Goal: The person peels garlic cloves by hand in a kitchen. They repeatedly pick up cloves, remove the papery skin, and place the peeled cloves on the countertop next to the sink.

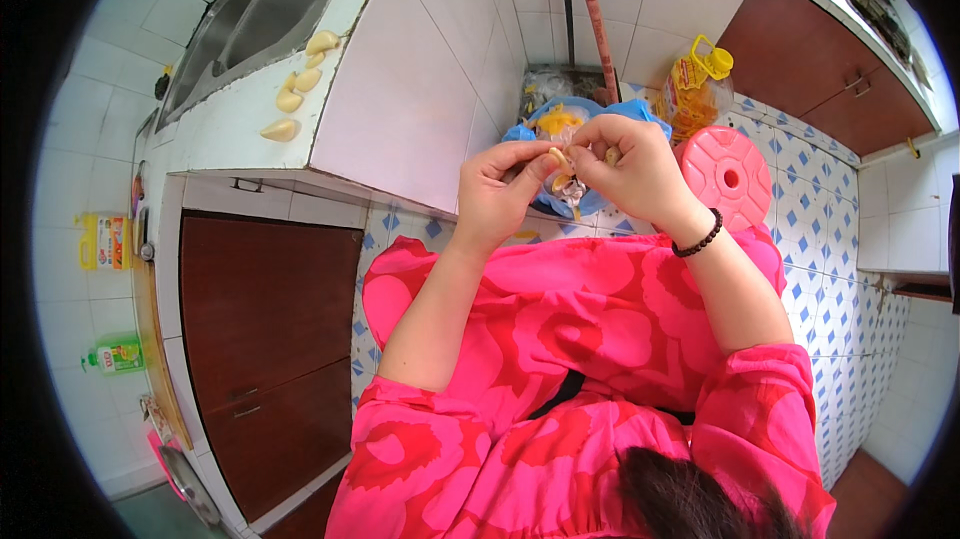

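My left hand [496, 198] pinches a garlic clove [558, 157] between thumb and fingers. The fingertips of my right hand [637, 168] close on the same clove from the other side, and a second pale piece, seemingly garlic [613, 156], shows in its curled fingers. Both hands are above a bin lined with a blue plastic bag [553, 203], which holds garlic skins [570, 192] and yellow-orange scraps [559, 119]. Several peeled garlic cloves [307, 79] lie along the edge of the white counter [232, 135] at upper left.
A pink plastic stool [726, 177] stands right of the bin, with a yellow-capped oil bottle [694, 89] behind it. A reddish hose [595, 18] runs down the tiled wall. The metal sink [277, 21] is set in the counter, above brown cabinet doors [270, 306].
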The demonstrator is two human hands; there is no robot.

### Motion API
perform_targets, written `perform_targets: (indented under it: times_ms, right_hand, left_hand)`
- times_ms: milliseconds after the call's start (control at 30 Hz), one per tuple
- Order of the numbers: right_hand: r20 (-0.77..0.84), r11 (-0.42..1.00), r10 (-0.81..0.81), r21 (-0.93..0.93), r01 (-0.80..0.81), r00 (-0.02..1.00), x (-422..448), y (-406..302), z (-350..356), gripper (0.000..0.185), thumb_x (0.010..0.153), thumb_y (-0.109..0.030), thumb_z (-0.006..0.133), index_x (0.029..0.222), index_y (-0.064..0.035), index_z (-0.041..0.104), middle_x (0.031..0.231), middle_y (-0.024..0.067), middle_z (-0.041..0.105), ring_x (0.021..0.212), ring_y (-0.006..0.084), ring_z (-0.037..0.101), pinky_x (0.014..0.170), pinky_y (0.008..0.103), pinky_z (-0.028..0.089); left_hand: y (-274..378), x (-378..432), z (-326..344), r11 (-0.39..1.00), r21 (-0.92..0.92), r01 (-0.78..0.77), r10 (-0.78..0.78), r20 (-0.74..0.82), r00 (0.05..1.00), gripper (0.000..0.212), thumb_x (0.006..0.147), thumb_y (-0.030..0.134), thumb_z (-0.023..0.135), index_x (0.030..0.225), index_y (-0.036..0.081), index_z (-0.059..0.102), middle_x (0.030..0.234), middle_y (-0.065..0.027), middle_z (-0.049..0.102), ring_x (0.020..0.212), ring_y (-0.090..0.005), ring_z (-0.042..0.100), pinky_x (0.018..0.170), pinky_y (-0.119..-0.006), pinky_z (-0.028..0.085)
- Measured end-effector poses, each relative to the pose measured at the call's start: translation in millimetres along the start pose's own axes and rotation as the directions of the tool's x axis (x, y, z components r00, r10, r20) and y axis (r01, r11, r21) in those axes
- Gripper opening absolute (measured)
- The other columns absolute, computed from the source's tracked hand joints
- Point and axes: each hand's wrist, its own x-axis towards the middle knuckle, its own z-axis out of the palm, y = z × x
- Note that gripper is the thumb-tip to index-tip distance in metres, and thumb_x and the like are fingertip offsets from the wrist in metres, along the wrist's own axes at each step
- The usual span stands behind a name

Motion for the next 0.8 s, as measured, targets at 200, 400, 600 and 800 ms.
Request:
perform_targets:
  times_ms: [200,400,600,800]
  right_hand:
    - [-0.095,0.985,-0.060,-0.170,0.043,0.994,2,5,-3,0.009,0.078,-0.009,0.062,0.082,-0.0012,0.062,0.060,0.0063,0.058,0.057,0.0108,0.061,0.049,0.0242,0.044]
    - [0.003,0.999,0.025,-0.048,-0.025,1.000,0,-5,-5,0.014,0.080,-0.011,0.063,0.087,0.0007,0.064,0.060,0.0043,0.057,0.053,0.0073,0.054,0.049,0.0221,0.041]
    - [0.146,0.959,0.123,0.235,-0.155,0.982,4,7,-3,0.019,0.081,-0.015,0.065,0.087,0.0025,0.063,0.062,0.0021,0.057,0.055,0.0047,0.049,0.049,0.0206,0.038]
    - [0.078,0.956,0.133,0.252,-0.149,0.988,2,15,6,0.020,0.082,-0.017,0.065,0.085,0.0033,0.062,0.065,0.0033,0.057,0.059,0.0046,0.050,0.051,0.0209,0.039]
  left_hand:
    - [0,0,-1,0.996,-0.066,0.058,-0.056,0.025,0.998,0.016,0.085,0.008,0.062,0.098,-0.001,0.064,0.076,-0.0029,0.062,0.056,-0.0049,0.047,0.050,-0.018,0.037]
    - [-3,1,-2,0.992,-0.100,0.080,-0.075,0.050,0.996,0.020,0.086,0.009,0.062,0.103,-0.001,0.061,0.078,-0.0039,0.062,0.056,-0.0057,0.047,0.049,-0.019,0.037]
    - [1,3,-3,0.970,-0.164,0.179,-0.165,0.090,0.982,0.027,0.084,0.011,0.065,0.106,0.002,0.052,0.077,-0.0045,0.061,0.056,-0.0060,0.047,0.048,-0.019,0.035]
    - [-8,4,-6,0.883,-0.366,0.294,-0.246,0.173,0.954,0.029,0.080,0.009,0.068,0.104,0.002,0.054,0.079,-0.0040,0.062,0.059,-0.0057,0.049,0.048,-0.019,0.036]
